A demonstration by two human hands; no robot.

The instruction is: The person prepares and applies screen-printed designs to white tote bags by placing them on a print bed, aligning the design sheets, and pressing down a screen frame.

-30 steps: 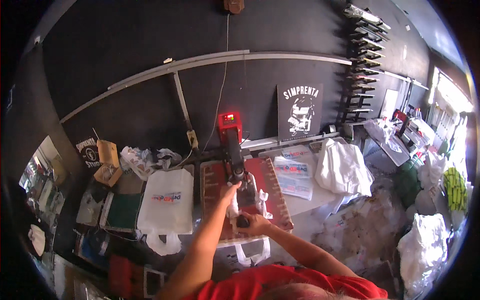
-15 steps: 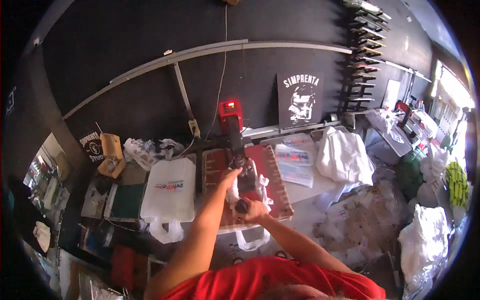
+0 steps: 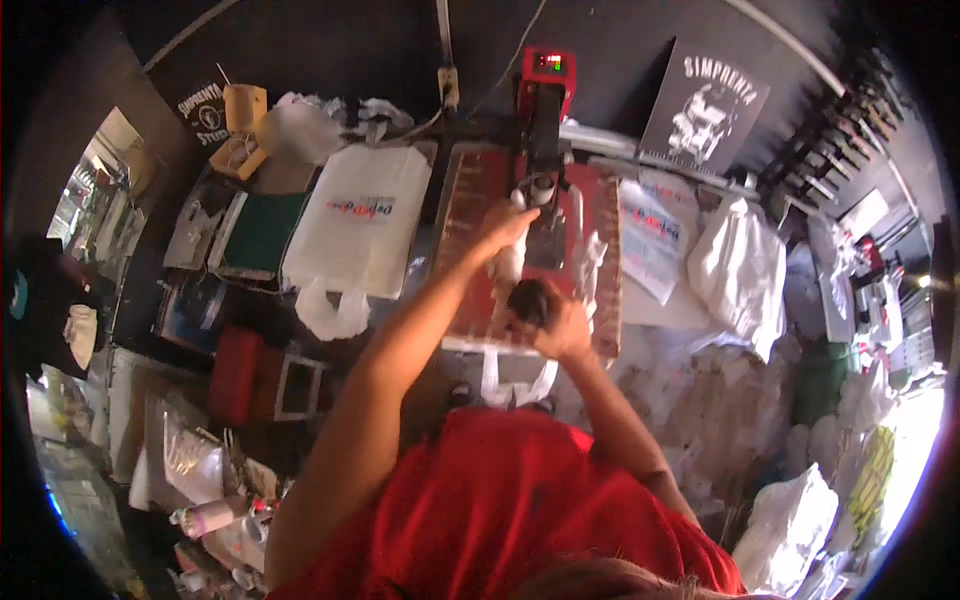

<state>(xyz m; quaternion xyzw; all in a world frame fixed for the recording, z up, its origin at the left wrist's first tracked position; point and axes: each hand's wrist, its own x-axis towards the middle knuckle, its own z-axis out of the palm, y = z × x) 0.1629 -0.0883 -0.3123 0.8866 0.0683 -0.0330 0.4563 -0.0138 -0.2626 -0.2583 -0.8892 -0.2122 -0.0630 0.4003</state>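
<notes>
A heat press with a red control box [image 3: 548, 70] and black arm stands over a red square platen [image 3: 465, 250] with taped edges. My left hand [image 3: 505, 228] grips a white-wrapped bar [image 3: 512, 260] of the press, just below its joint. My right hand [image 3: 560, 325] is closed round the black knob-like handle [image 3: 530, 298] at the front of that bar. A second wrapped bar [image 3: 592, 260] runs along the right side. White plastic bag handles [image 3: 518, 390] hang from under the platen's front edge.
Left of the press lie a printed white bag [image 3: 355, 220], a green pad [image 3: 255, 240] and an open cardboard box [image 3: 240, 150]. To the right are printed sheets [image 3: 648, 240] and a white bag pile [image 3: 735, 270]. A red object [image 3: 235, 375] and white frame [image 3: 298, 385] are below.
The view has tipped downward, showing more of my red shirt and the floor-level clutter. Both hands stay on the press, with no clear change in grip.
</notes>
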